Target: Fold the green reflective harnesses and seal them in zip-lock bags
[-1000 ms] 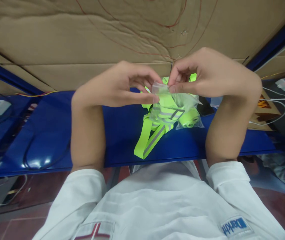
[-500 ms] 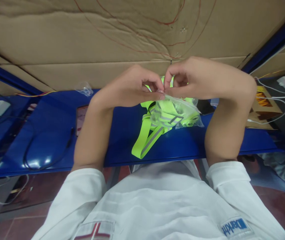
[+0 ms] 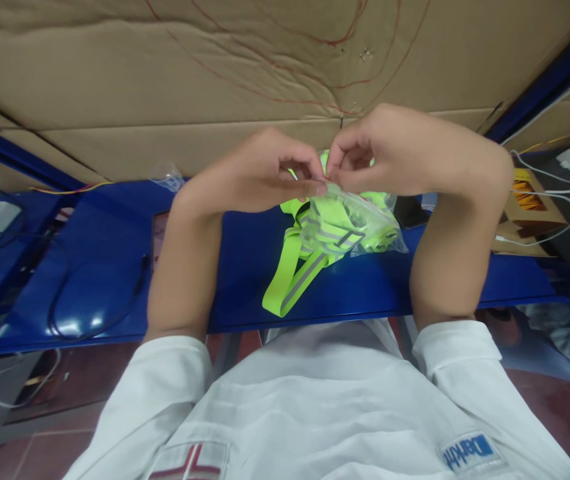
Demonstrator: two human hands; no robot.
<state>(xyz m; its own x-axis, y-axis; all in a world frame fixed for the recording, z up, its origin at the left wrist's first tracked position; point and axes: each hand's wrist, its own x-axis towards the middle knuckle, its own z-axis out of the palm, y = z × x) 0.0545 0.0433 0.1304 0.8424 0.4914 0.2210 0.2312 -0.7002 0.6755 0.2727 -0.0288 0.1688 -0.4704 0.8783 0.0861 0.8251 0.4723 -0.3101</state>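
My left hand (image 3: pixel 285 170) and my right hand (image 3: pixel 369 150) meet fingertip to fingertip, both pinching the upper edge of a clear plastic bag (image 3: pixel 377 230). Folded neon-yellow reflective straps (image 3: pixel 332 233) with grey stripes and a dark buckle show through and beneath the bag. One strap loop (image 3: pixel 285 287) lies on the blue table (image 3: pixel 245 267), pointing toward my body. More of the yellow material lies behind my fingers, partly hidden by them.
A brown cardboard panel (image 3: pixel 215 73) with red wires stands behind the table. On the left are a phone (image 3: pixel 159 233), a crumpled clear plastic piece (image 3: pixel 167 177) and a black cable (image 3: pixel 55 313). On the right, an open cardboard box (image 3: pixel 535 213) sits among white cables.
Both hands keep their pinch on the bag's edge, with only a slight shift of the fingers. The straps lie almost the same as before.
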